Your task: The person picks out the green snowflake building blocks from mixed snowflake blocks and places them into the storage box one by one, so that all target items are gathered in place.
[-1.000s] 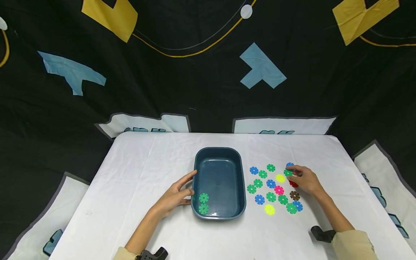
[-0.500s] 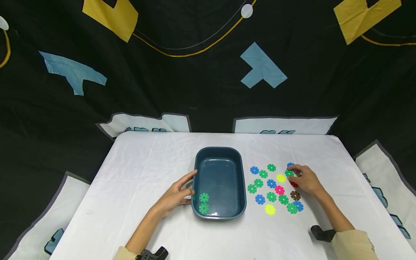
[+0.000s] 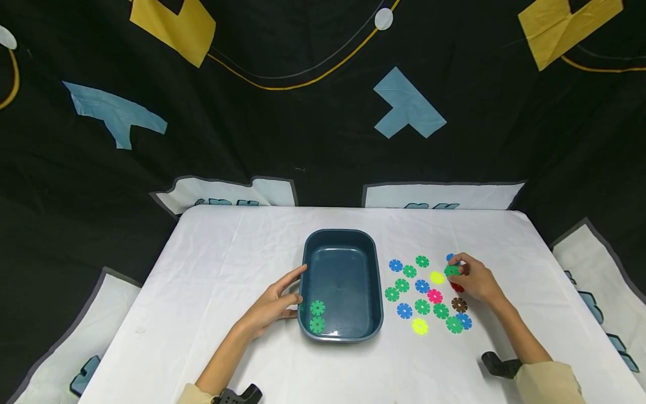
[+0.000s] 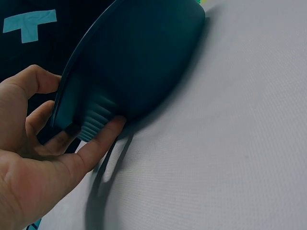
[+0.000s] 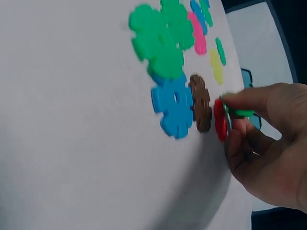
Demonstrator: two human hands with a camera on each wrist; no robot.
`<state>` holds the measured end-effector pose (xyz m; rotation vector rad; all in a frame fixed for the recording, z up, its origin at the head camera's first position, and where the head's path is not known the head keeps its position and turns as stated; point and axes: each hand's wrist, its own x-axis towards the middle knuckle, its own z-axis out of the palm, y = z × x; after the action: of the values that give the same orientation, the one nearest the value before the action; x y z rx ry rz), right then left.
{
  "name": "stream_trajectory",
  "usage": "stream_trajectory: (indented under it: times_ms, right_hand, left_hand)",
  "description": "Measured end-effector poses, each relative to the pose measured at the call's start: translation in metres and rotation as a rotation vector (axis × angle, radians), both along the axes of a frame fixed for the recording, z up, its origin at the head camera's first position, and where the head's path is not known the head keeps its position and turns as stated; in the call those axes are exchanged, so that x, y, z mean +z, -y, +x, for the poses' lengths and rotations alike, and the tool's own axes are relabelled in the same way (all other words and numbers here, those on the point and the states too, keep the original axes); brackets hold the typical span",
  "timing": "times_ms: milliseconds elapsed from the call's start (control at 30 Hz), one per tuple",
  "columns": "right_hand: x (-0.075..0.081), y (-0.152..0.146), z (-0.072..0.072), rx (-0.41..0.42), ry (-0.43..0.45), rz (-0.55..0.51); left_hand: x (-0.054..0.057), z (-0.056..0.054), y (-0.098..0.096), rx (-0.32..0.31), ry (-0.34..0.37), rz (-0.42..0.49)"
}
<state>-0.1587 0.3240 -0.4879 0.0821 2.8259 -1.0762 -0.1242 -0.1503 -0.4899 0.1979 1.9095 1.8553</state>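
Observation:
My left hand [image 3: 268, 307] grips the left side of a dark blue plastic tray [image 3: 339, 338]; the left wrist view shows the thumb against the ribbed outer wall [image 4: 98, 115] and fingers at the rim. Two green interlocking discs [image 3: 317, 316] lie in the tray's near left corner. To its right, my right hand [image 3: 476, 279] pinches another green interlocking disc [image 3: 451, 270], tilted and partly covered by the fingers. Just below that hand is a red disc [image 5: 220, 120], partly hidden in the head view. A blue disc [image 3: 450, 257] shows beyond the fingertips.
Several notched discs lie scattered on the white tablecloth between tray and right hand: green [image 3: 422, 306], blue [image 3: 404, 310], yellow [image 3: 420, 326], pink [image 3: 434, 296] and brown [image 3: 459, 304]. A black curtain [image 3: 323, 140] hangs behind the table.
The right fingers have drawn together on the green disc, which now tilts up and has shifted slightly. My left hand and the tray have stayed in place.

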Motion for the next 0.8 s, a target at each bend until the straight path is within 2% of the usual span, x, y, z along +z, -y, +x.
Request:
stream_trajectory:
  times_ms: [167,400,633,800]
  right_hand:
    - [0.006,0.011,0.007,-0.005,-0.084,-0.031]
    - [0.030,0.047,0.011,0.065,-0.109,-0.223]
    - [0.046,0.095,0.012,0.170,-0.066,-0.396]
    - [0.054,0.133,0.013,0.242,-0.026,-0.454]
  left_hand:
    - [0.000,0.001,-0.001,0.003,0.001,0.000]
    - [0.001,0.000,-0.001,0.007,-0.002,0.000]
    - [0.000,0.000,-0.001,-0.003,0.006,0.005]
    - [0.000,0.000,0.000,-0.007,0.003,0.006]
